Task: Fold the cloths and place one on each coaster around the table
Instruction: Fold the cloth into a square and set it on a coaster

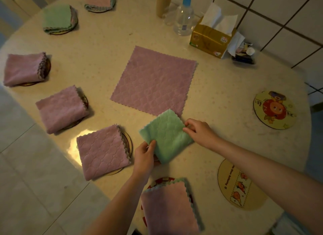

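Pinching the folded green cloth (pixel 167 136) in our left hand (pixel 144 157) and right hand (pixel 201 132) near the table's front edge, we count six coasters covered — two bare coasters (one pink cloth (pixel 153 80) unfolded) remain.

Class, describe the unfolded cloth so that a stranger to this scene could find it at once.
Start at the round table and look to its middle, in front of the tissue box. The pink cloth there lies spread flat as one open square; every other cloth is folded small.
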The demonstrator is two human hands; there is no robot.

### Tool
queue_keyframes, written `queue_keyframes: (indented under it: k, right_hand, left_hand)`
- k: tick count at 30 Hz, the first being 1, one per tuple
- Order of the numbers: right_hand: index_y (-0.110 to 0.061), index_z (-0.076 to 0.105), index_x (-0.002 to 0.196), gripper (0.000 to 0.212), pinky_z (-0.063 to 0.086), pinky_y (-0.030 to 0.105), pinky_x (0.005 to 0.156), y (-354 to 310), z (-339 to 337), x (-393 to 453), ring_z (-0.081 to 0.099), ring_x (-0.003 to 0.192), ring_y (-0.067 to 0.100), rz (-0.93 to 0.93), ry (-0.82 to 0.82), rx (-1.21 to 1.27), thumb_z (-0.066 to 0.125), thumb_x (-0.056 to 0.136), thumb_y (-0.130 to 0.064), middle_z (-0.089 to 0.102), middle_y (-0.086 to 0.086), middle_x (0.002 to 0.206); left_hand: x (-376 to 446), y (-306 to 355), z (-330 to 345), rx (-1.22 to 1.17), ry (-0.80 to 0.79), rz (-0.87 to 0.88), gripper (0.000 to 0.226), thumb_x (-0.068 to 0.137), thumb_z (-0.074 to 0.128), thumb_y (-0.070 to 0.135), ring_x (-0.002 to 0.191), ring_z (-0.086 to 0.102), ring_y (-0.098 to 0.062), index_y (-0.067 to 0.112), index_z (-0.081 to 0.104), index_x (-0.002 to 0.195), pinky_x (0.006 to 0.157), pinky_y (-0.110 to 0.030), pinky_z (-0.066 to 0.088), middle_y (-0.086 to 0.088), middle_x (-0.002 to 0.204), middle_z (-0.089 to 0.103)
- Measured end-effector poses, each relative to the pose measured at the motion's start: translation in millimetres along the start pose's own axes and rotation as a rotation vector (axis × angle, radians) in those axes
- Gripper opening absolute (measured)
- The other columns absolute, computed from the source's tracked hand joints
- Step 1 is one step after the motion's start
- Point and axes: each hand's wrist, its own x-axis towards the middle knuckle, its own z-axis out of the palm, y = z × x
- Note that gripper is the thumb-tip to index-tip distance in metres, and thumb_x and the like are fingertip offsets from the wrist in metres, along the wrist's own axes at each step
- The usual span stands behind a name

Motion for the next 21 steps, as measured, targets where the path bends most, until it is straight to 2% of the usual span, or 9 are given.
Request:
queue_keyframes:
  k: [2, 4, 6, 10, 12, 14, 16, 18, 21]
  right_hand:
    - [-0.019, 0.06, 0.089, 0.011, 0.046, 0.026, 0.06, -5, 1, 3, 0.058, 0.067, 0.009, 0.08, 0.027, 0.012, 0.059, 0.09, -0.03, 0.063, -0.005, 0.075]
    - [-0.017, 0.063, 0.092, 0.015, 0.053, 0.03, 0.07, -9, 3, 8, 0.062, 0.077, 0.013, 0.141, 0.033, -0.015, 0.061, 0.089, -0.031, 0.065, -0.002, 0.084]
    - [-0.018, 0.062, 0.091, 0.018, 0.055, 0.036, 0.074, -11, 5, 9, 0.062, 0.077, 0.014, 0.167, 0.038, -0.055, 0.061, 0.088, -0.035, 0.066, -0.003, 0.084]
    - [-0.023, 0.053, 0.096, 0.04, 0.054, 0.038, 0.066, -13, 1, 2, 0.061, 0.074, 0.014, 0.125, -0.036, -0.13, 0.058, 0.08, -0.059, 0.063, -0.006, 0.086]
    - [-0.027, 0.048, 0.106, 0.049, 0.054, 0.038, 0.069, -15, 1, -2, 0.061, 0.082, 0.014, 0.057, -0.091, -0.282, 0.06, 0.076, -0.062, 0.063, -0.007, 0.099]
    - [-0.026, 0.044, 0.116, 0.054, 0.053, 0.039, 0.074, -16, 2, -4, 0.06, 0.092, 0.017, 0.024, -0.064, -0.345, 0.065, 0.076, -0.057, 0.061, -0.004, 0.111]
    - [-0.022, 0.042, 0.124, 0.057, 0.051, 0.037, 0.077, -18, 0, -6, 0.057, 0.095, 0.018, 0.112, 0.045, -0.222, 0.067, 0.079, -0.046, 0.057, -0.002, 0.113]
    - [-0.018, 0.043, 0.123, 0.051, 0.05, 0.034, 0.073, -18, -3, -13, 0.058, 0.09, 0.018, 0.285, 0.17, -0.067, 0.066, 0.082, -0.039, 0.057, 0.001, 0.109]
    - [-0.012, 0.053, 0.097, 0.03, 0.055, 0.036, 0.068, -14, -5, -32, 0.062, 0.076, 0.018, 0.499, 0.128, 0.157, 0.066, 0.085, -0.036, 0.063, 0.003, 0.09]
  left_hand:
    - [3, -1, 2, 0.021, 0.048, -0.016, 0.022, 0.098, 0.05, 0.026, 0.087, 0.069, -0.032, 0.012, 0.067, 0.097, 0.058, -0.036, 0.057, -0.014, 0.098, 0.07]
    - [6, -2, 3, 0.039, 0.102, -0.035, 0.026, 0.097, 0.052, 0.028, 0.084, 0.069, -0.032, 0.006, 0.066, 0.094, 0.051, -0.031, 0.054, -0.015, 0.094, 0.069]
    - [8, -1, 4, 0.058, 0.132, -0.046, 0.029, 0.096, 0.053, 0.028, 0.08, 0.068, -0.032, 0.002, 0.063, 0.088, 0.047, -0.03, 0.052, -0.016, 0.089, 0.067]
    - [14, 5, -5, 0.163, 0.188, -0.003, 0.021, 0.092, 0.06, 0.025, 0.075, 0.07, -0.033, 0.005, 0.058, 0.087, 0.059, -0.049, 0.059, -0.017, 0.089, 0.067]
    - [17, 10, -13, 0.235, 0.224, 0.049, 0.013, 0.089, 0.064, 0.022, 0.071, 0.069, -0.031, 0.01, 0.058, 0.089, 0.06, -0.052, 0.059, -0.015, 0.087, 0.067]
    - [18, 17, -18, 0.362, 0.247, 0.136, 0.01, 0.088, 0.065, 0.018, 0.07, 0.068, -0.028, 0.011, 0.058, 0.09, 0.062, -0.047, 0.059, -0.012, 0.088, 0.068]
    - [18, 25, -20, 0.499, 0.295, 0.276, 0.008, 0.088, 0.064, 0.015, 0.079, 0.063, -0.022, 0.015, 0.058, 0.093, 0.063, -0.031, 0.054, -0.004, 0.095, 0.065]
    - [19, 32, -21, 0.598, 0.346, 0.447, 0.014, 0.088, 0.063, 0.013, 0.085, 0.056, -0.017, 0.017, 0.058, 0.1, 0.063, -0.015, 0.04, 0.001, 0.101, 0.057]
    - [28, 37, -21, 0.727, 0.28, 0.537, 0.023, 0.089, 0.061, 0.014, 0.092, 0.053, -0.016, 0.016, 0.059, 0.112, 0.072, -0.023, 0.044, 0.001, 0.112, 0.051]
